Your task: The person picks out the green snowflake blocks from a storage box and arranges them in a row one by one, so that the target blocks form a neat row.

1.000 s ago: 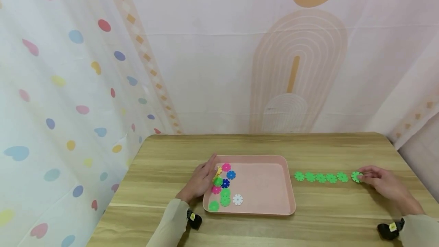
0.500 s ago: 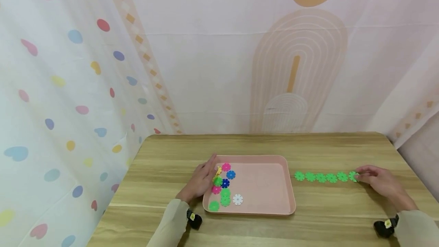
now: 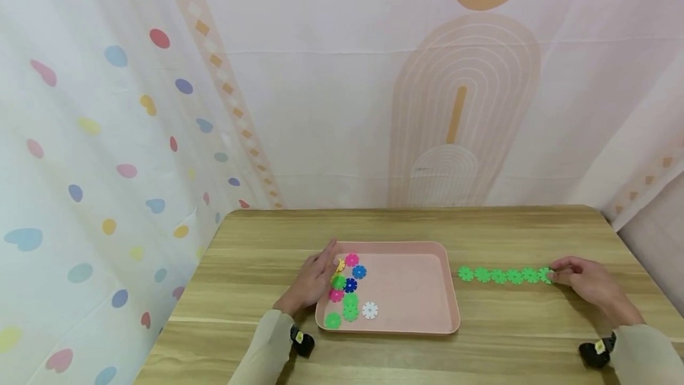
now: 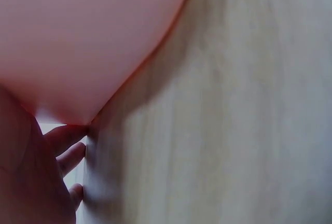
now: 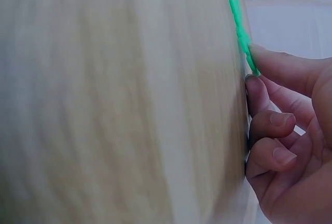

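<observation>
Along the left side of a pink tray [image 3: 451, 302] lies my left hand [image 3: 315, 275], its fingers fairly straight against the rim. In the left wrist view, fingers [image 4: 70, 140] touch the tray's outer wall [image 4: 88, 42]. My right hand [image 3: 588, 284] pinches a green notched plastic disc [image 3: 544, 275] between thumb and fingers. That disc is at the right end of a row of green discs [image 3: 499, 276], overlapping its neighbour in the head view. From the right wrist view, the row [image 5: 237, 16] shows edge-on, with the thumb [image 5: 282, 68] on its near end.
Inside the tray, several notched discs gather at the left: pink [image 3: 351, 260], blue [image 3: 359, 272], dark blue [image 3: 350, 285], yellow, green [image 3: 350, 308] and a white one [image 3: 370, 311]. The wooden table [image 3: 395, 355] runs back to a patterned curtain [image 3: 342, 106].
My right hand has moved left with the green disc, closing the gap to the row. The row's right end has shifted slightly left. My left hand stays at the tray.
</observation>
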The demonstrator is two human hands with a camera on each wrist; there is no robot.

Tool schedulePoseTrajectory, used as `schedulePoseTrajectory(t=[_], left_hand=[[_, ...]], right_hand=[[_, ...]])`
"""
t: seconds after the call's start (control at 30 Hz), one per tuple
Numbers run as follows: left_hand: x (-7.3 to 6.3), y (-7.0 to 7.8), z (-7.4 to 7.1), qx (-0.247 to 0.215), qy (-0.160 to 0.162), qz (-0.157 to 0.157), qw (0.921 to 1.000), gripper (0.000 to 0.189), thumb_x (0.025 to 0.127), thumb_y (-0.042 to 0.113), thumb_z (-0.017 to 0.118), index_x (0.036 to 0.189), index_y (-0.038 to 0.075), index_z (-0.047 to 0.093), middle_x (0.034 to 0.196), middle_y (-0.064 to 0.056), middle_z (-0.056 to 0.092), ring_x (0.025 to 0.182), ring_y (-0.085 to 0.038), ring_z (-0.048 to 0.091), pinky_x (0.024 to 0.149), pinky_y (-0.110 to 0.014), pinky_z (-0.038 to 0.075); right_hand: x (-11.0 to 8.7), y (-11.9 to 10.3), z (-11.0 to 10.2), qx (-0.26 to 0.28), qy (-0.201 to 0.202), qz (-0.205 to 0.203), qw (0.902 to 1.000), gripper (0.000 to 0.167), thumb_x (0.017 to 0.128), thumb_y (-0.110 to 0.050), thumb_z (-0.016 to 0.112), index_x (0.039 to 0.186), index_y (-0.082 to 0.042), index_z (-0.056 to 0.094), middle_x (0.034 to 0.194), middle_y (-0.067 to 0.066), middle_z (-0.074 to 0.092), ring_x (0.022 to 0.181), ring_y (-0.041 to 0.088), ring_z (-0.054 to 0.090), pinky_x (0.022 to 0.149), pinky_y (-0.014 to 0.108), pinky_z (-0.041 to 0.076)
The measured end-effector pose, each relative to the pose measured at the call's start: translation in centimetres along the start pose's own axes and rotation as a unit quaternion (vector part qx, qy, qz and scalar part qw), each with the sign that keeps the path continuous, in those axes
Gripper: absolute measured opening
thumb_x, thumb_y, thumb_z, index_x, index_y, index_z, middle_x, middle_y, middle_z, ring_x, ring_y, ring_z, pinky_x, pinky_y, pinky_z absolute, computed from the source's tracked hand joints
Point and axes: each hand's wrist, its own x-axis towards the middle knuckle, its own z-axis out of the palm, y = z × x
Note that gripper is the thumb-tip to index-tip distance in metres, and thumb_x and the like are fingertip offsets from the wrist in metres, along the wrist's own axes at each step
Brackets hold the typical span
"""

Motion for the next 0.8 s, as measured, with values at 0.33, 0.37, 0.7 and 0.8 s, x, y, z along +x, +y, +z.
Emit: schedulePoseTrajectory(t=[0.33, 0.37, 0.7, 0.8], left_hand=[[0.01, 0.12, 0.08, 0.003, 0.005, 0.0, 1.0, 0.061, 0.106, 0.044, 0.036, 0.16, 0.031, 0.012, 0.163, -0.006, 0.028, 0.146, -0.039, 0.023, 0.111, -0.072, 0.02], [0.01, 0.12, 0.08, 0.006, 0.006, 0.002, 1.0, 0.061, 0.107, 0.044, 0.036, 0.16, 0.03, 0.011, 0.163, -0.006, 0.028, 0.146, -0.04, 0.023, 0.111, -0.072, 0.02], [-0.01, 0.05, 0.03, 0.008, 0.007, 0.0, 0.9999, 0.06, 0.107, 0.045, 0.034, 0.16, 0.03, 0.012, 0.161, -0.01, 0.031, 0.146, -0.04, 0.024, 0.11, -0.072, 0.021], [-0.07, 0.06, 0.03, 0.01, 0.007, -0.002, 0.9999, 0.061, 0.106, 0.046, 0.035, 0.16, 0.031, 0.012, 0.161, -0.01, 0.031, 0.146, -0.04, 0.024, 0.11, -0.072, 0.022]], right_hand=[[0.07, -0.06, 0.11, -0.007, 0.005, -0.007, 0.9999, 0.039, 0.098, -0.027, 0.062, 0.114, 0.008, 0.061, 0.097, 0.009, 0.066, 0.085, 0.014, 0.054, 0.071, 0.03, 0.04], [0.11, -0.05, 0.1, -0.009, 0.005, -0.007, 0.9999, 0.039, 0.098, -0.027, 0.061, 0.114, 0.008, 0.061, 0.097, 0.009, 0.066, 0.085, 0.014, 0.054, 0.072, 0.03, 0.04], [0.09, 0.17, 0.23, -0.009, 0.004, -0.015, 0.9998, 0.039, 0.099, -0.026, 0.061, 0.116, 0.009, 0.06, 0.095, 0.006, 0.064, 0.08, 0.011, 0.05, 0.07, 0.028, 0.041], [-0.01, 0.06, 0.25, -0.01, 0.005, -0.019, 0.9998, 0.04, 0.099, -0.027, 0.06, 0.116, 0.009, 0.061, 0.094, 0.005, 0.064, 0.08, 0.011, 0.05, 0.069, 0.027, 0.041]])
